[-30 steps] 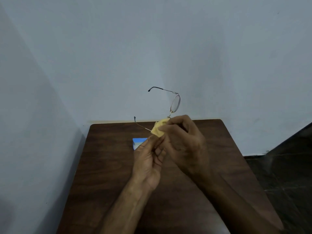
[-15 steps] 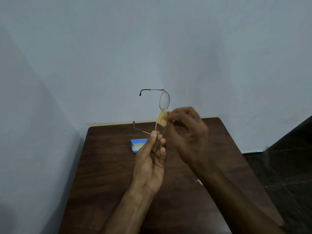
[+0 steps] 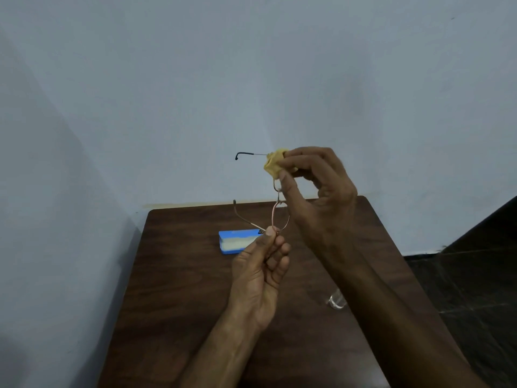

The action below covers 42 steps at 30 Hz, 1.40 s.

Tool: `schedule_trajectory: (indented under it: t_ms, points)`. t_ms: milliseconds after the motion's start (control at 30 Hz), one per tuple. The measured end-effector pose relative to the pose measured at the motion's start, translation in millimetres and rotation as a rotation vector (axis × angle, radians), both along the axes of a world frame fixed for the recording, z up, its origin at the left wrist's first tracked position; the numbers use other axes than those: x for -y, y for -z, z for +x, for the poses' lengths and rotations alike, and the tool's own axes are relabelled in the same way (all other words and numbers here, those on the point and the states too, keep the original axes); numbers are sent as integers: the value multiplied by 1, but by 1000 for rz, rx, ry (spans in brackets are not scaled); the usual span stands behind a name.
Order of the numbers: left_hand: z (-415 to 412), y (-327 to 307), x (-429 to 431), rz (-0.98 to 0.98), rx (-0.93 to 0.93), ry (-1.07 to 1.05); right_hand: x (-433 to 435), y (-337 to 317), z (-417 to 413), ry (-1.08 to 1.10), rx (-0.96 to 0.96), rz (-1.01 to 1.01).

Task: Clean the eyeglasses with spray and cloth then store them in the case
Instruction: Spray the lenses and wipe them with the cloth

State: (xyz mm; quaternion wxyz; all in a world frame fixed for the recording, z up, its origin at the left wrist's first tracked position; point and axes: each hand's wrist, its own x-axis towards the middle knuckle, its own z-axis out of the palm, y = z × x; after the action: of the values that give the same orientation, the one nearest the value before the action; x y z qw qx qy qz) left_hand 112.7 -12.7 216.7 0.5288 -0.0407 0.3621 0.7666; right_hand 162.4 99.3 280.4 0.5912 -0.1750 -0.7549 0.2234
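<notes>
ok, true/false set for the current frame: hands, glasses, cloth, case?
1. The right hand pinches the yellow cloth around the upper lens. True.
2. The eyeglasses lie folded inside the case. False: they are held in the air above the table, with the temples unfolded.
3. The left hand pinches the frame at its lower end. True.
4. The blue case is closed. False: it lies open on the table, with its pale inside showing.
</notes>
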Motion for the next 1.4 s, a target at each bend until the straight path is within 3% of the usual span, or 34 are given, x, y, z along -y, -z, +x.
schedule_trajectory:
  t_ms: [333, 633, 833, 1033, 1200, 1267, 1400]
  points:
    - [-6, 4, 1, 32, -58, 7, 7, 27, 8, 6, 67, -47]
    - [-11, 8, -1, 52, -163, 3, -7, 10, 5, -33, -21, -206]
    - [-19, 13, 1, 46, -235, -41, 14, 56, 20, -114, 102, -188]
    - [-17, 13, -3, 35, -278, -70, 9, 43, 16, -84, 67, -123]
    - [-25, 14, -3, 51, -409, -157, 29, 57, 16, -122, 153, -12]
    - [-27, 13, -2, 51, -469, -173, 26, 60, 14, -120, 132, -82]
    - [-27, 8, 0, 24, -567, -183, 13, 55, 7, -160, -15, -452]
